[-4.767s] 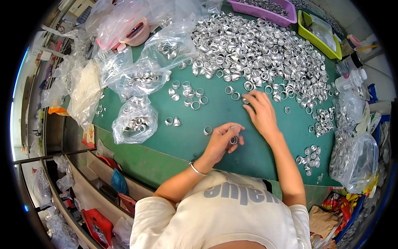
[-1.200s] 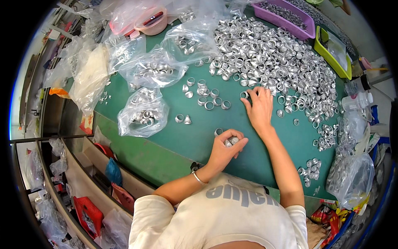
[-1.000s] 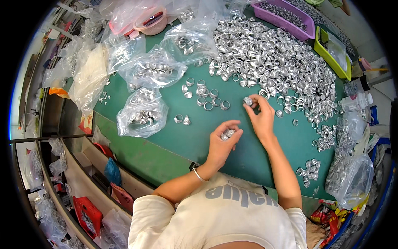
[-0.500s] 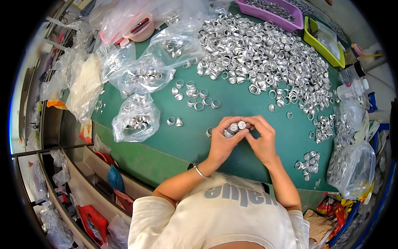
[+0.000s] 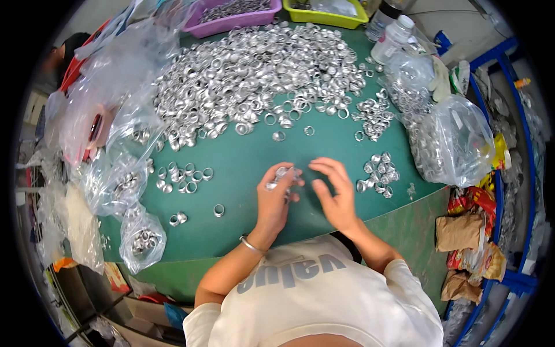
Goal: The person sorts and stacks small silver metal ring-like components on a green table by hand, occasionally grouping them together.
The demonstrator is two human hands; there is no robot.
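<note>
My left hand point(image 5: 272, 202) is closed around several silver-coloured metal rings point(image 5: 281, 172), which show between its thumb and fingers. Just to its right, my right hand point(image 5: 340, 199) is apart from it, with fingers spread and nothing visible in them. Both hands are over the green table point(image 5: 231, 163) near its front edge. A single ring point(image 5: 218, 210) lies left of my left hand. Beyond the hands spreads a large heap of similar rings point(image 5: 248, 81). To the right of my right hand sits a small cluster of rings point(image 5: 380, 173).
Clear plastic bags of rings point(image 5: 141, 237) line the left side. A purple tray point(image 5: 231, 22) and a yellow-green tray point(image 5: 329, 18) stand behind the heap. On the right are a white bottle point(image 5: 393, 39) and a bulging clear bag point(image 5: 457, 141). Loose rings point(image 5: 189, 169) form a group at left.
The view has swung to the right. My hands, together around the rings before, have come apart; the right one has opened while the rings stay in the left.
</note>
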